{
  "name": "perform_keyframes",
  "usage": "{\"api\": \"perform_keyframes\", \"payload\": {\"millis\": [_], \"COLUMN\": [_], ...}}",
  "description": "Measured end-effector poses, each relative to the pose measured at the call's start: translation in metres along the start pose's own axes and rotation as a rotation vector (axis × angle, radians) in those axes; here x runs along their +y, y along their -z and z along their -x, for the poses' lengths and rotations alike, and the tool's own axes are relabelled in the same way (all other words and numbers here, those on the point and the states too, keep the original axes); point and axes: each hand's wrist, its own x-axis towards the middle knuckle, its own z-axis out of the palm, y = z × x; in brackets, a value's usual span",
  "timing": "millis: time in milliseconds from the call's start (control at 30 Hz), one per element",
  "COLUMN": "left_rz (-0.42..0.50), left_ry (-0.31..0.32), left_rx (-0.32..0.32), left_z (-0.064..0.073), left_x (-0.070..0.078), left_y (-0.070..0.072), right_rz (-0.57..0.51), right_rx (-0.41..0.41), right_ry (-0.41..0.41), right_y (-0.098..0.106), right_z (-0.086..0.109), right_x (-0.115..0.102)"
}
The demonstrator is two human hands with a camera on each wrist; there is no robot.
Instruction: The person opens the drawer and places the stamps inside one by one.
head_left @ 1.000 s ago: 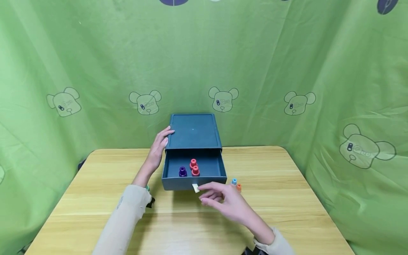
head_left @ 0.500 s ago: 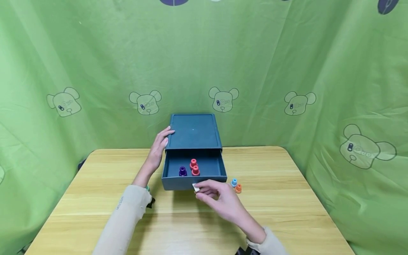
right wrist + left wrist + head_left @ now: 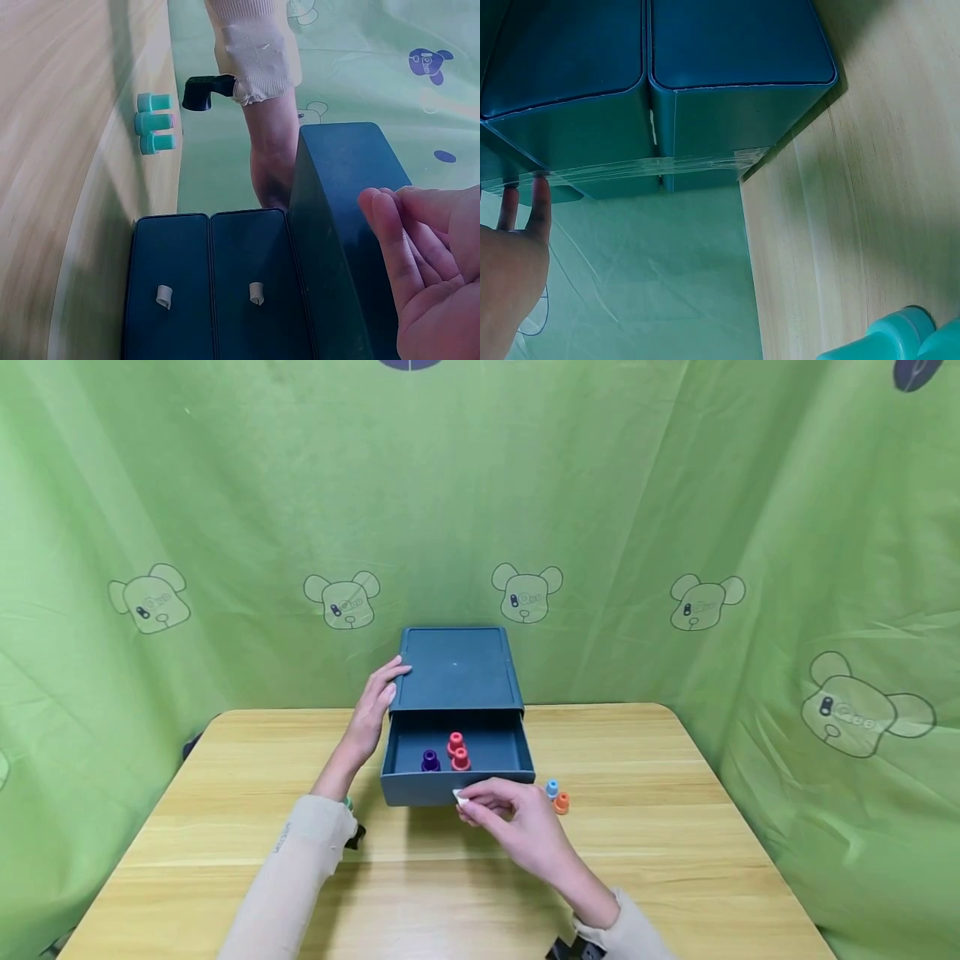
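My right hand pinches a small white pull tab on the front of the pulled-out top drawer. That drawer belongs to a dark blue drawer cabinet standing on the table. Inside it, near the front, stand a purple peg-like piece and two red ones. My left hand rests against the cabinet's left side, fingers extended, fingertips at the top edge. In the right wrist view the right hand hides the tab; two lower drawers there are closed.
Right of the cabinet, a light blue piece and an orange piece stand on the wooden table. Several teal pieces are on the left, mostly behind the left forearm in the head view. A green curtain hangs behind.
My right hand has moved slightly left, and its fingers have closed on the white tab. The left hand, the drawer and its pieces look almost unchanged.
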Motion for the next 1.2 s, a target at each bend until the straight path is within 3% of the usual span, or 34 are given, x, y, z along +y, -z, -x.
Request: {"api": "perform_keyframes", "payload": {"millis": [600, 1200], "left_rz": [0.005, 0.016], "left_ry": [-0.016, -0.018], "left_rx": [0.005, 0.007], "left_z": [0.0, -0.001], "left_x": [-0.002, -0.002], "left_y": [0.001, -0.001], "right_rz": [0.004, 0.008], "right_rx": [0.004, 0.018], "right_ry": [-0.027, 0.02], "right_y": [-0.001, 0.002], "right_z": [-0.003, -0.02], "right_x": [-0.001, 0.006]}}
